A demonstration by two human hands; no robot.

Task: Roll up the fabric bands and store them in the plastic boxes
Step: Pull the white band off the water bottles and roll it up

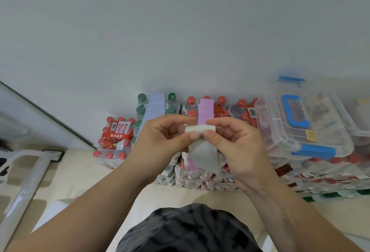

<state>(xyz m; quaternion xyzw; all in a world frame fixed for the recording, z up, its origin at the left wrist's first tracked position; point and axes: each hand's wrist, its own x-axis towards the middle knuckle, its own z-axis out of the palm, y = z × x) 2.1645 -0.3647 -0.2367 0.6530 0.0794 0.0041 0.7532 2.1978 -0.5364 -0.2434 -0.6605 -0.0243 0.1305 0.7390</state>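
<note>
Grey band [202, 147]: centre of view; rolled end uppermost, loose tail hanging toward 6 o'clock.
Left hand [160, 135]: pinched the roll's left end.
Right hand [238, 143]: pinched its right end.
Handling: judged light, soft and limp; best gripped at the roll ends.
Plastic box [330, 131]: at 3 o'clock, lid on.
Writing: "农夫山泉" on the bottle pack [117, 135] at 9 o'clock.

Red-cap bottle pack [117, 141]: shrink-wrapped, stands on the floor against the wall.
Green-cap bottle pack [140, 110]: just beside it, to its right.
Wall [180, 31]: plain, pale.
Floor [80, 171]: light beige.
White frame [26, 191]: lies at left.
</note>
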